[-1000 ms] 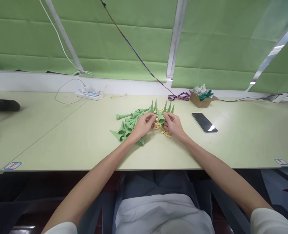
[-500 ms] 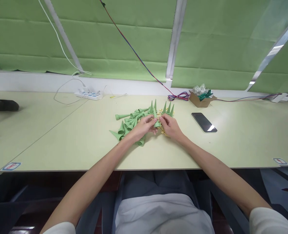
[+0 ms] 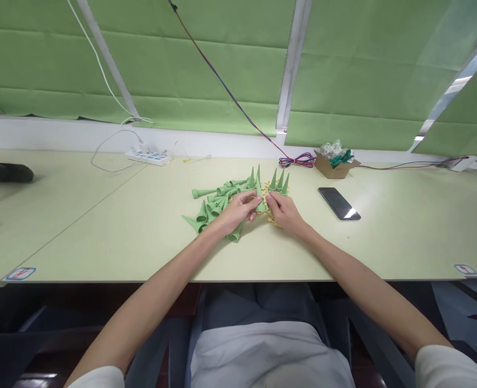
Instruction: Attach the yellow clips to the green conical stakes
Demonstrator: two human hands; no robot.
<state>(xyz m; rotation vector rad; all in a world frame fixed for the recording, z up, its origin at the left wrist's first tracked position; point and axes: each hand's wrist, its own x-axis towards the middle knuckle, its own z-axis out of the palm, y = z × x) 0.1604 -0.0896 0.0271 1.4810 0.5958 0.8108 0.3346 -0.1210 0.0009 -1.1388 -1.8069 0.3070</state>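
Note:
A pile of green plastic cones [image 3: 218, 202] lies on the pale table [image 3: 101, 231], with several more standing upright [image 3: 278, 182] behind it. Small yellow pieces [image 3: 271, 218] are scattered beneath my hands. My left hand [image 3: 238, 210] and my right hand [image 3: 282, 209] meet over the pile, and both pinch one green cone [image 3: 260, 199] that points upward between their fingertips. The fingers of both hands are curled closed on it.
A black phone [image 3: 338, 203] lies to the right of my hands. A small cardboard box [image 3: 335, 164] with plastic wrap sits at the back, beside coiled red and blue wires [image 3: 297, 159]. A white power strip [image 3: 148, 157] lies back left. A dark object [image 3: 4, 172] rests at the far left.
The green cone between my fingers has been turned from a tilted pose with its wide mouth showing to pointing upward. My hands have closed a little toward each other.

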